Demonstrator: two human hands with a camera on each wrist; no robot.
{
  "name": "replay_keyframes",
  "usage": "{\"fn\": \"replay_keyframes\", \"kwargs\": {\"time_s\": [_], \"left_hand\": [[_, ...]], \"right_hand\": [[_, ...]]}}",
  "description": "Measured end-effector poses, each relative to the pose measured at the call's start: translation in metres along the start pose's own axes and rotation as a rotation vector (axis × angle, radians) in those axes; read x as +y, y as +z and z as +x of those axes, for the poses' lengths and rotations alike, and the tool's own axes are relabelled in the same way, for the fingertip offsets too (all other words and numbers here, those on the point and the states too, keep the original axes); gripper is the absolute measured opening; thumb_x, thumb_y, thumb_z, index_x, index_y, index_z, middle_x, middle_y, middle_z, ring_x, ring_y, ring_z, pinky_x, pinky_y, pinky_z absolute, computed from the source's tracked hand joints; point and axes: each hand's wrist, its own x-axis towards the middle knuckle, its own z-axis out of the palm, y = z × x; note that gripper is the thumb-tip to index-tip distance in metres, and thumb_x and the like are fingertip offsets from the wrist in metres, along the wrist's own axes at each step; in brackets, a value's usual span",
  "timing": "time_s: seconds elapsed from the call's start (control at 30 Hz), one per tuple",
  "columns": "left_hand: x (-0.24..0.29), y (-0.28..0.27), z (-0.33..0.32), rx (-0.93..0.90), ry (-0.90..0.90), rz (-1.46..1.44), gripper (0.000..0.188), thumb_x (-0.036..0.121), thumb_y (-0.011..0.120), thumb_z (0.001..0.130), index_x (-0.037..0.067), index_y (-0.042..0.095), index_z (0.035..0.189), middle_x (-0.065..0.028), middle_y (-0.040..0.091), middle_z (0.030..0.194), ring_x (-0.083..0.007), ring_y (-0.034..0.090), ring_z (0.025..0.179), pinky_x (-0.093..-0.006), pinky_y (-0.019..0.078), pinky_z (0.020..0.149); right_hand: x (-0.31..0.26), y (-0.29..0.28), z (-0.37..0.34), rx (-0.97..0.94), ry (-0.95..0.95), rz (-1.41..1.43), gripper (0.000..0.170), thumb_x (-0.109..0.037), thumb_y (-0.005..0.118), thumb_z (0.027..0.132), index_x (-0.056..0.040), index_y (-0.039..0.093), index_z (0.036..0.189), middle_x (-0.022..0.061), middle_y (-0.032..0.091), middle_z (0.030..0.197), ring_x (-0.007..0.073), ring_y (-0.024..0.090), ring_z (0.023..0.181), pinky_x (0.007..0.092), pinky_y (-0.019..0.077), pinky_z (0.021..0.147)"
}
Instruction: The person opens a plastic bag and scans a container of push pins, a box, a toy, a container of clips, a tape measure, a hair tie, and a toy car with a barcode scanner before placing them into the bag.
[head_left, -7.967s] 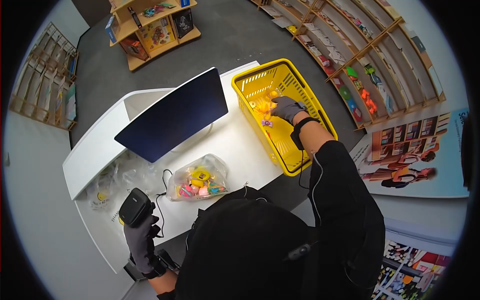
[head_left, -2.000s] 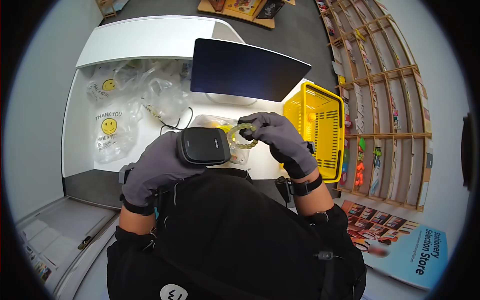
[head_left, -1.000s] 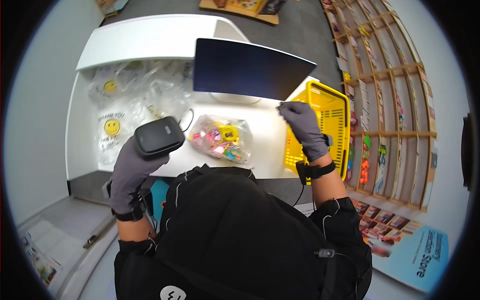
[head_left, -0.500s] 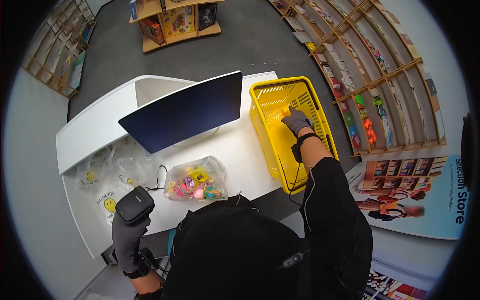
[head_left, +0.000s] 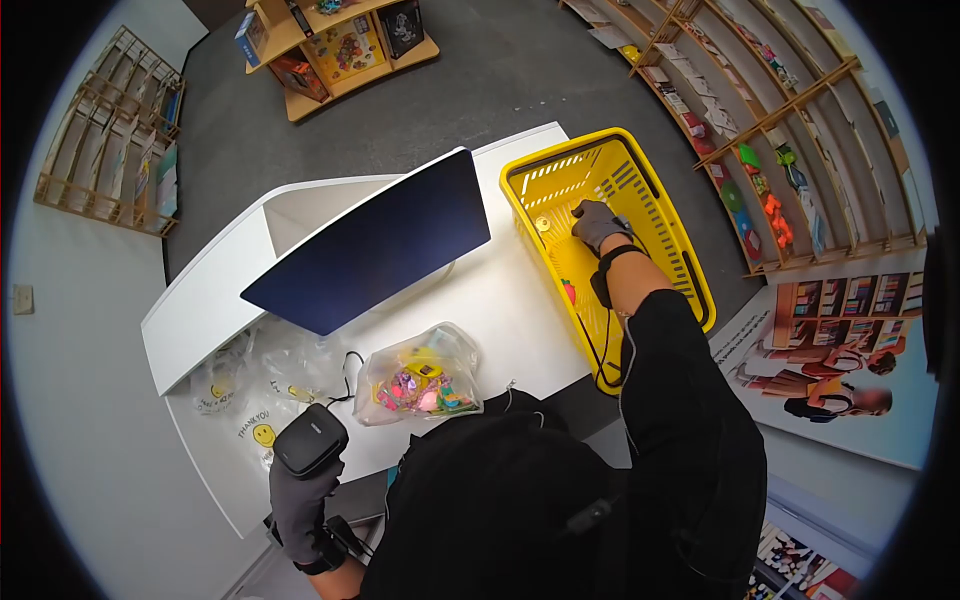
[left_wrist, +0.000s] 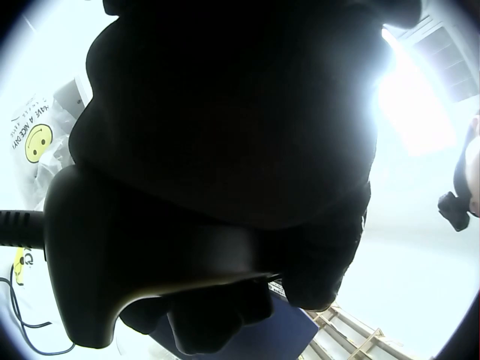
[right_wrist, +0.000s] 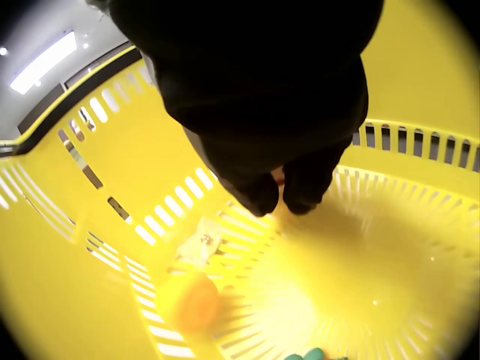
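Observation:
My gloved left hand [head_left: 305, 500] grips a black handheld barcode scanner [head_left: 310, 440] at the counter's front left. Its handle and cord show dark in the left wrist view. My gloved right hand [head_left: 600, 226] reaches down inside the yellow shopping basket [head_left: 530, 270]. In the right wrist view, the fingertips [right_wrist: 304, 202] are close together with a reddish bit between them; I cannot tell whether they pinch it. Near them lie a pale card-like piece [right_wrist: 201, 240] and a rounded orange-yellow thing [right_wrist: 187, 301]. A red strawberry-shaped piece [head_left: 568, 291] lies nearer the basket's front.
A clear plastic bag [head_left: 465, 360] of colourful trinkets stands on the white counter [head_left: 520, 345]. Behind it rises a dark monitor [head_left: 385, 255]. Thin smiley-face bags [head_left: 265, 435] lie at the left. Shelves [head_left: 800, 90] and a poster [head_left: 830, 370] are at the right.
Earlier my right hand held a beaded bracelet by the scanner; now it is back in the basket without it. The bag holds more trinkets, the basket fewer. The scanner stays in my left hand.

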Motion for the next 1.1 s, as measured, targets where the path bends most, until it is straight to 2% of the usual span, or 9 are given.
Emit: {"fn": "replay_keyframes", "kwargs": {"time_s": [0.07, 0.13, 0.2, 0.27, 0.37, 0.43, 0.7, 0.97, 1.1], "left_hand": [[-0.004, 0.001, 0.003, -0.032, 0.031, 0.009, 0.038, 0.006, 0.083, 0.079, 0.002, 0.075, 0.117, -0.0037, 0.073, 0.085, -0.0129, 0.066, 0.065, -0.0300, 0.0505, 0.058], [-0.022, -0.001, 0.011, -0.046, 0.076, -0.004, 0.039, 0.006, 0.083, 0.079, 0.002, 0.075, 0.117, -0.0039, 0.073, 0.085, -0.0129, 0.066, 0.066, -0.0303, 0.0516, 0.059], [-0.039, -0.006, 0.014, -0.085, 0.176, 0.014, 0.042, 0.006, 0.085, 0.078, 0.002, 0.074, 0.119, -0.0042, 0.074, 0.086, -0.0128, 0.068, 0.067, -0.0308, 0.0537, 0.060], [-0.041, -0.007, 0.014, -0.093, 0.186, -0.019, 0.045, 0.006, 0.086, 0.078, 0.002, 0.074, 0.121, -0.0049, 0.075, 0.090, -0.0133, 0.069, 0.071, -0.0309, 0.0553, 0.062], [-0.039, -0.005, 0.012, -0.113, 0.195, -0.060, 0.051, 0.005, 0.088, 0.077, 0.002, 0.073, 0.125, -0.0063, 0.077, 0.097, -0.0142, 0.072, 0.078, -0.0311, 0.0585, 0.068], [-0.035, -0.006, 0.008, -0.236, 0.263, -0.133, 0.064, 0.011, 0.093, 0.075, 0.001, 0.069, 0.133, -0.0086, 0.079, 0.115, -0.0170, 0.075, 0.102, -0.0350, 0.0598, 0.091], [-0.046, -0.019, 0.000, -0.387, 0.283, -0.118, 0.066, 0.012, 0.092, 0.076, 0.002, 0.069, 0.137, -0.0077, 0.079, 0.118, -0.0172, 0.074, 0.109, -0.0338, 0.0577, 0.098], [-0.057, -0.034, -0.011, -0.386, 0.391, -0.027, 0.058, 0.022, 0.096, 0.076, 0.002, 0.074, 0.127, -0.0114, 0.082, 0.111, -0.0251, 0.077, 0.099, -0.0366, 0.0582, 0.093], [-0.060, -0.041, -0.009, -0.383, 0.389, -0.022, 0.057, 0.015, 0.091, 0.076, 0.003, 0.072, 0.129, -0.0060, 0.078, 0.109, -0.0170, 0.073, 0.096, -0.0328, 0.0588, 0.088]], "right_hand": [[-0.025, -0.048, -0.031, -0.094, -0.074, 0.002, 0.051, -0.018, 0.086, 0.084, -0.0075, 0.074, 0.132, 0.0189, 0.080, 0.105, 0.0339, 0.079, 0.096, 0.0412, 0.0632, 0.086], [-0.057, -0.088, -0.063, -0.160, 0.047, 0.411, 0.046, -0.009, 0.083, 0.088, -0.0046, 0.072, 0.133, 0.0150, 0.079, 0.098, 0.0236, 0.078, 0.088, 0.0346, 0.0617, 0.074], [-0.069, -0.111, -0.084, -0.144, -0.019, 0.811, 0.044, -0.001, 0.079, 0.089, -0.0004, 0.071, 0.132, 0.0127, 0.076, 0.101, 0.0181, 0.074, 0.075, 0.0313, 0.0582, 0.063], [-0.113, -0.156, -0.137, -0.126, -0.088, 1.014, 0.042, 0.001, 0.077, 0.089, 0.0012, 0.071, 0.131, 0.0107, 0.075, 0.099, 0.0163, 0.072, 0.076, 0.0291, 0.0566, 0.064], [-0.167, -0.196, -0.211, -0.320, -0.237, 0.972, 0.044, 0.002, 0.077, 0.088, -0.0025, 0.070, 0.131, 0.0110, 0.073, 0.108, 0.0181, 0.073, 0.081, 0.0281, 0.0573, 0.069], [-0.210, -0.200, -0.265, -0.430, -0.288, 0.895, 0.046, 0.002, 0.078, 0.086, -0.0022, 0.070, 0.130, 0.0098, 0.073, 0.107, 0.0169, 0.073, 0.082, 0.0282, 0.0575, 0.070], [-0.317, -0.140, -0.376, -0.868, -0.389, 0.583, 0.051, 0.000, 0.087, 0.080, -0.0031, 0.072, 0.129, 0.0051, 0.075, 0.114, 0.0119, 0.071, 0.093, 0.0271, 0.0592, 0.079], [-0.333, -0.113, -0.399, -0.918, -0.485, 0.646, 0.052, 0.003, 0.087, 0.081, -0.0029, 0.073, 0.130, 0.0055, 0.076, 0.118, 0.0122, 0.071, 0.101, 0.0277, 0.0599, 0.088], [-0.327, -0.088, -0.389, -0.804, -0.571, 0.608, 0.051, -0.004, 0.087, 0.081, -0.0015, 0.075, 0.130, 0.0086, 0.078, 0.117, 0.0161, 0.074, 0.101, 0.0298, 0.0596, 0.092]]}}
